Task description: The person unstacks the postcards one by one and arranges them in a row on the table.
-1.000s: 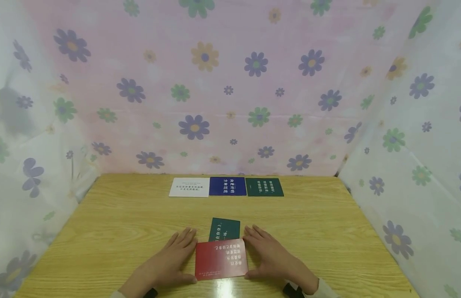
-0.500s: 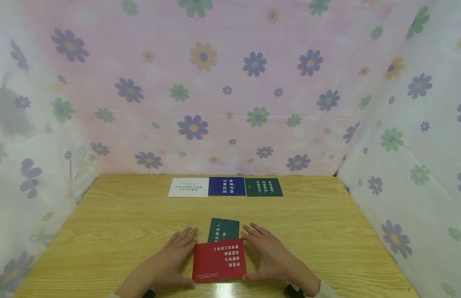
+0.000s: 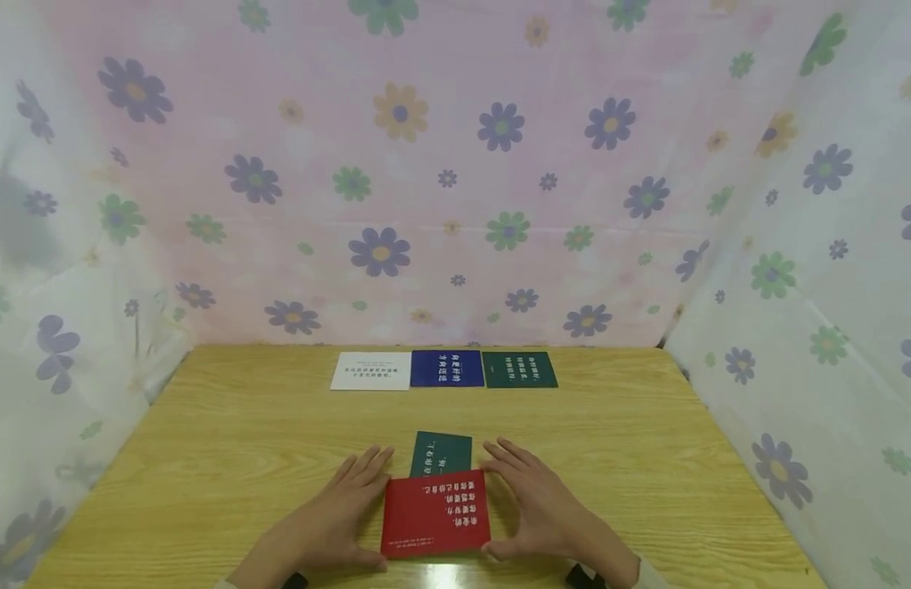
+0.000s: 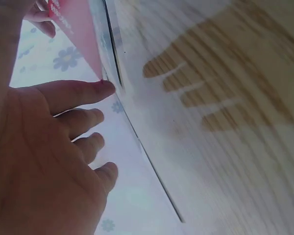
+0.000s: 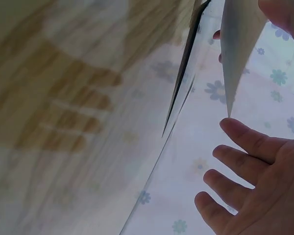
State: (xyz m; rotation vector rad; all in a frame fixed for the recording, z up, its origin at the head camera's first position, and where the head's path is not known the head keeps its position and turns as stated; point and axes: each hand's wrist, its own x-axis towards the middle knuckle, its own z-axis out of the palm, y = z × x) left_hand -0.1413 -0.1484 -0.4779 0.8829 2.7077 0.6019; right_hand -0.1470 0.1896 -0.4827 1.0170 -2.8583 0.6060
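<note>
Flower-printed sheeting (image 3: 441, 147) rises beyond the fingers and on both sides of a wood-grained table (image 3: 242, 442). Between the two sets of fingers, a red card (image 3: 429, 523) with white writing is raised off the table: the left hand (image 3: 330, 515) pinches its left side between thumb and index finger, and the right hand (image 3: 547, 515) its right side likewise, remaining fingers extended and slightly apart. Partly hidden by it, a dark green card (image 3: 442, 452) lies between the index fingertips. Well beyond the fingers, a white card (image 3: 370, 381), a blue card (image 3: 429, 370) and another green card (image 3: 500, 370) form a row.
</note>
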